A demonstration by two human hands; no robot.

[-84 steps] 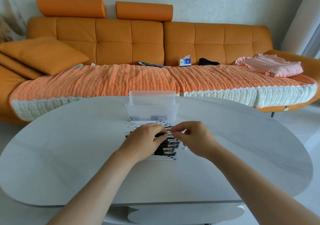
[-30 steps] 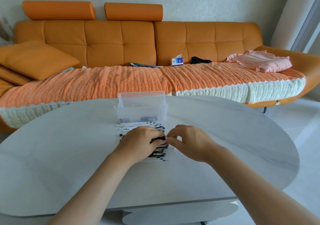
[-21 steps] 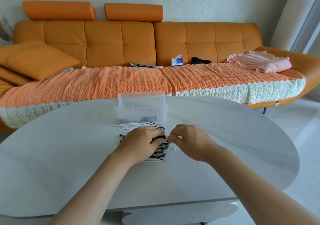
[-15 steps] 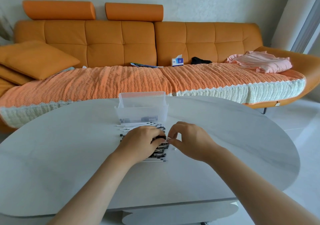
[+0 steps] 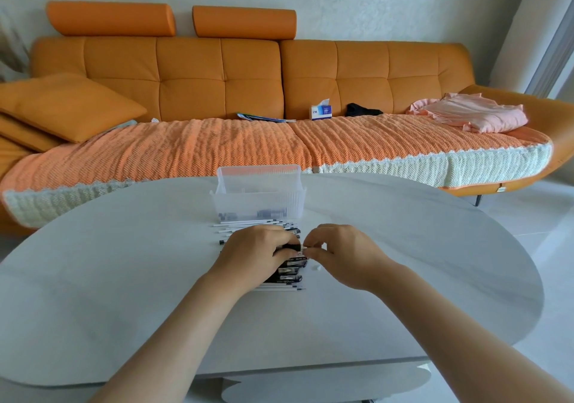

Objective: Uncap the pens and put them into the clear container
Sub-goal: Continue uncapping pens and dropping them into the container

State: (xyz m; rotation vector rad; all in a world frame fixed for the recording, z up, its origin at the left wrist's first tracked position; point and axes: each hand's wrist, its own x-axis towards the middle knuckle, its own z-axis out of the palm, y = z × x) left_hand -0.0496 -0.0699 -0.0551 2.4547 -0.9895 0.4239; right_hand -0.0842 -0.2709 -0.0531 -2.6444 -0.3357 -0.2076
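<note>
Black plastic shows between the two hands. The left hand point(image 5: 257, 255) lies knuckles-up with its fingers curled round a pen point(image 5: 291, 247). The right hand point(image 5: 340, 255) meets it, thumb and forefinger pinching the pen's white tip. Both forearms come in over the near edge of the tabletop point(image 5: 124, 278) and converge just in front of the clear container point(image 5: 257, 205).

Under the left palm lies a row of pens point(image 5: 289, 273), side by side, reaching from near the container's front wall toward the person. A small white piece point(image 5: 316, 268) lies loose just beside the row, to the right of the container's front.

The clear container stands upright close to the tabletop's far edge, with a few dark pieces on its bottom. To the left and right of the container, the pale grey tabletop spreads wide to its rounded edges.

Behind the container an orange sofa point(image 5: 217, 73) runs across, carrying a tissue box point(image 5: 321, 113), a pink garment point(image 5: 472, 116) and a cushion point(image 5: 68, 104).
</note>
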